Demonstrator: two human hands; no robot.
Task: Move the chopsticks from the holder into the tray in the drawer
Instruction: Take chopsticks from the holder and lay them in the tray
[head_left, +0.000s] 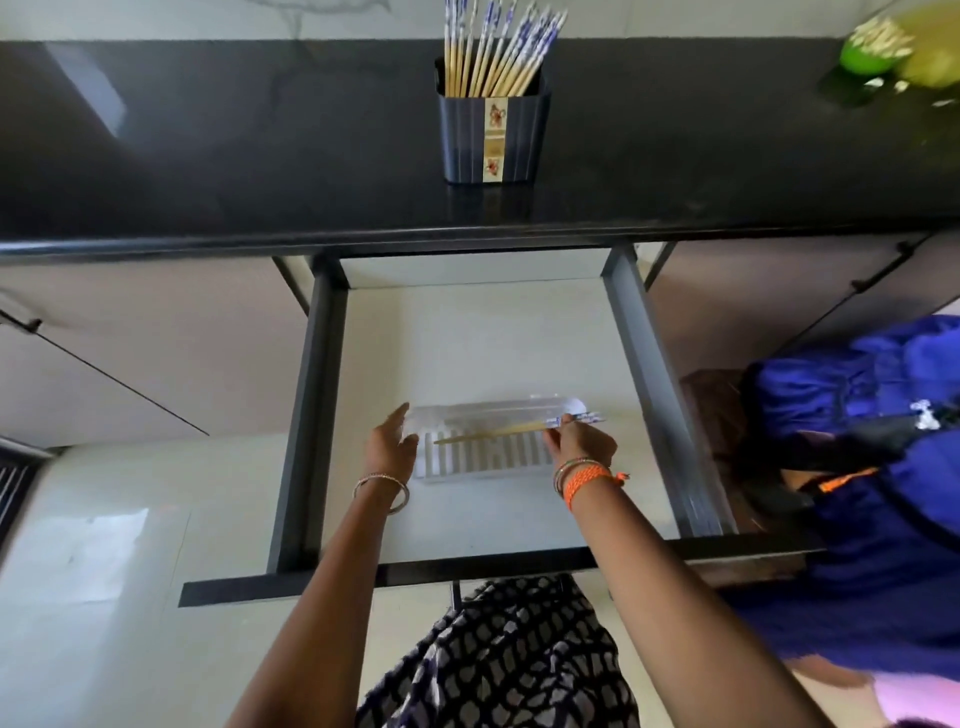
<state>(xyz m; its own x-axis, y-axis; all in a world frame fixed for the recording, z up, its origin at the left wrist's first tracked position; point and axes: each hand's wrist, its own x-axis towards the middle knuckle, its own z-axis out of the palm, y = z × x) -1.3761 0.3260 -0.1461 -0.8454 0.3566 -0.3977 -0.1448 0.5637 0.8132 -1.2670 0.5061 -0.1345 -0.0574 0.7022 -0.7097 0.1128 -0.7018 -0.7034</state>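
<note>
Right hand pinches chopsticks lying slantwise over the tray. Left hand, fingers relaxed, touches the tray's left edge. Bare drawer floor surrounds the tray.

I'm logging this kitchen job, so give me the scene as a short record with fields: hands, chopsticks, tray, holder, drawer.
left hand: open, touching the tray's left end
right hand: pinches chopsticks in hand by their patterned ends, over the tray
tray: clear, ribbed, on the drawer floor
holder: dark, upright on the black counter, many chopsticks left inside
drawer: pulled open
</note>
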